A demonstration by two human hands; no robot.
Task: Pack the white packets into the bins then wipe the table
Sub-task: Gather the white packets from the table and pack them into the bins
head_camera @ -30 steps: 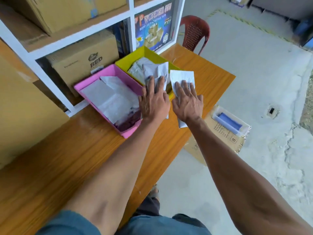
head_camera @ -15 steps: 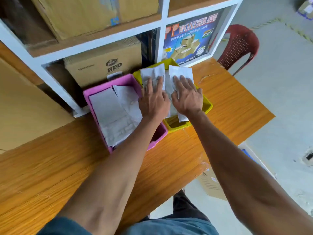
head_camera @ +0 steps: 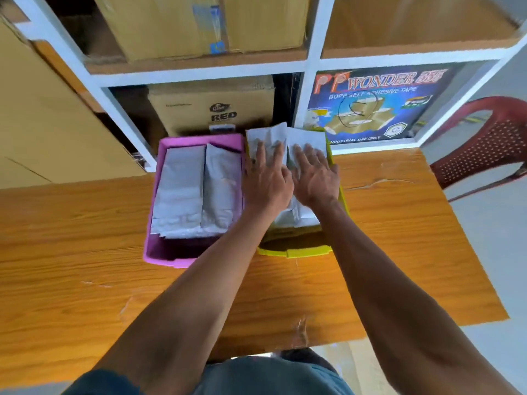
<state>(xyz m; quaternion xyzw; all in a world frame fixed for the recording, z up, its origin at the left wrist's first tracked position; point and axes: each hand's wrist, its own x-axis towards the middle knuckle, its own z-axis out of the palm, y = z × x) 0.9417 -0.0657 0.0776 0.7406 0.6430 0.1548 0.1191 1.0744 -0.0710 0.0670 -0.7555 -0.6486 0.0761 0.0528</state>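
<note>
A pink bin (head_camera: 155, 223) and a yellow bin (head_camera: 296, 250) stand side by side on the wooden table (head_camera: 85, 280). White packets (head_camera: 196, 189) lie flat in the pink bin. More white packets (head_camera: 285, 136) fill the yellow bin, their far ends sticking over its rim. My left hand (head_camera: 266, 181) and my right hand (head_camera: 315, 178) lie next to each other on the yellow bin's packets, fingers straight, pressing down on them.
A white shelf frame (head_camera: 309, 67) stands right behind the bins, holding cardboard boxes (head_camera: 216, 106) and a blue tape carton (head_camera: 376, 104). A red plastic chair (head_camera: 490, 143) is at the right beyond the table's end. The table's near edge runs just ahead of my body.
The packets under my hands went from above the table's edge into the yellow bin. The view swung so the bins face me squarely. Both hands stay flat on the packets.
</note>
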